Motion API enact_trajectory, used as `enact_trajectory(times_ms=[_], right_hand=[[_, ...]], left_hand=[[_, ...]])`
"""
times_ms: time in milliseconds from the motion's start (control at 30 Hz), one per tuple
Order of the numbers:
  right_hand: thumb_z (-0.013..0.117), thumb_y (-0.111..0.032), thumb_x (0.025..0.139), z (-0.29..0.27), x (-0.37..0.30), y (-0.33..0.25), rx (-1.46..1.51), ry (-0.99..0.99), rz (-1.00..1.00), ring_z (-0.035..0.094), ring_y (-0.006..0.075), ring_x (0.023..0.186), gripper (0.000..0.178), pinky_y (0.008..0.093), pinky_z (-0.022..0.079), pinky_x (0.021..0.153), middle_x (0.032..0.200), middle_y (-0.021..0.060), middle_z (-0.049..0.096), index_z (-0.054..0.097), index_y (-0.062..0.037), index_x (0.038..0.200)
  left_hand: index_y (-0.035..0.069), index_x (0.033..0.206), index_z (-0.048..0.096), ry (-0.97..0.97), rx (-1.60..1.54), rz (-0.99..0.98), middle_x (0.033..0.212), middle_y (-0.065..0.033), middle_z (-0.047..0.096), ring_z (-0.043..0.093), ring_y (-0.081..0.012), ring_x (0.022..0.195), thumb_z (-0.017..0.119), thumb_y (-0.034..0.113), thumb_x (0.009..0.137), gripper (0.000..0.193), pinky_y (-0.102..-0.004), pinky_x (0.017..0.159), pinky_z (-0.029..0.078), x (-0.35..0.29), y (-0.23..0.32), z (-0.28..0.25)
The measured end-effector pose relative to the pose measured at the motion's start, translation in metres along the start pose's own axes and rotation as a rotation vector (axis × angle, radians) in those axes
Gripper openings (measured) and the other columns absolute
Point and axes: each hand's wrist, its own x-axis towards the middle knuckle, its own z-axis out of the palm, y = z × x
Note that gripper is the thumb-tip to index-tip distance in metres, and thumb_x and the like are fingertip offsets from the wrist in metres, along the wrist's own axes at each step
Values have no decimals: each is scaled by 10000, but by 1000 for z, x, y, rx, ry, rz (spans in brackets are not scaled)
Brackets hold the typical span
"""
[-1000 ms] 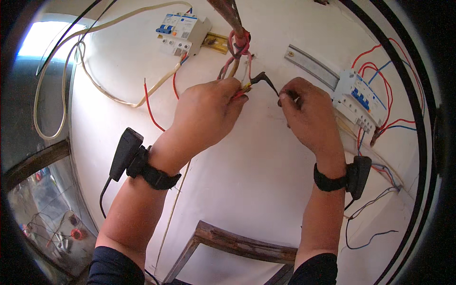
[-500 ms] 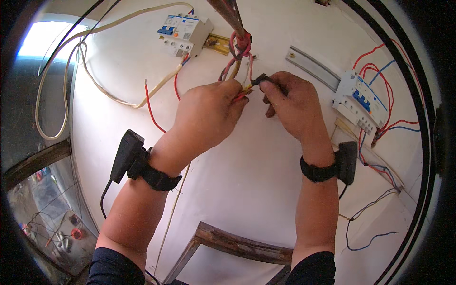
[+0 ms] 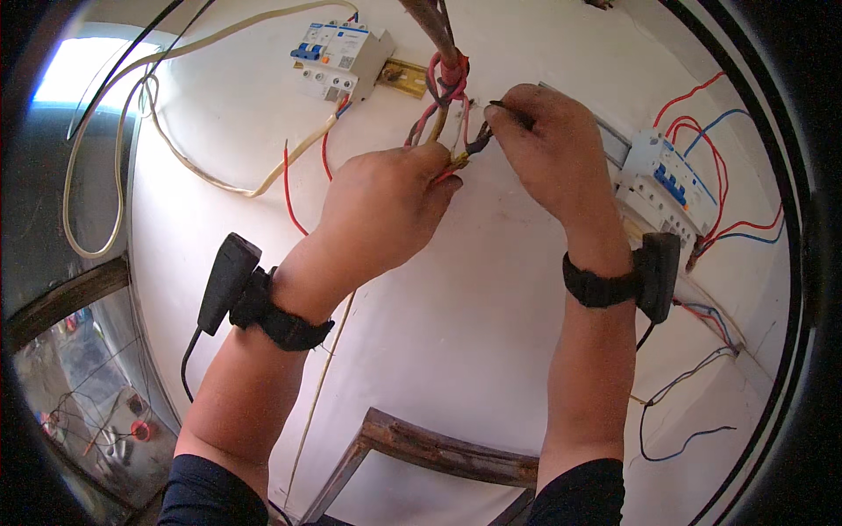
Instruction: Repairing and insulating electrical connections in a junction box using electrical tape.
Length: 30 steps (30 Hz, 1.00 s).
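Black tape (image 3: 478,143) just beside left grip (image 3: 386,195), pinching wires (image 3: 459,162); free end pinched in right grip (image 3: 551,147).

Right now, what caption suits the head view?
Left hand holds wires, right hand pinches black tape, before a white wall.

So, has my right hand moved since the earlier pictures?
Yes: your right hand has moved upward, now covering much of the grey metal rail on the wall, which it left uncovered before.
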Motion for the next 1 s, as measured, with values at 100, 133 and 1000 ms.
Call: enact_trajectory(times_ms=[100,133,1000], right_hand=[[626,-264,911,4,-6,11,30,-56,88,652,454,798,275,537,519,738,779,231,659,689,-15,814],[618,-271,915,4,-10,10,8,-81,126,652,457,810,282,538,519,747,796,234,663,693,-13,829],[626,-171,899,0,-53,18,-251,-219,251,655,437,810,169,500,519,725,865,202,683,700,-19,906]], left_hand=[[27,895,629,1,-22,3,776,-206,644,627,-426,715,681,137,934,128,-472,621,489,-1,0,-1],[26,893,631,2,-14,-6,768,-206,641,627,-424,711,682,137,934,130,-471,617,486,-1,0,-1],[38,912,652,18,14,4,795,-191,670,650,-419,740,690,180,928,148,-491,649,506,-4,-4,0]])
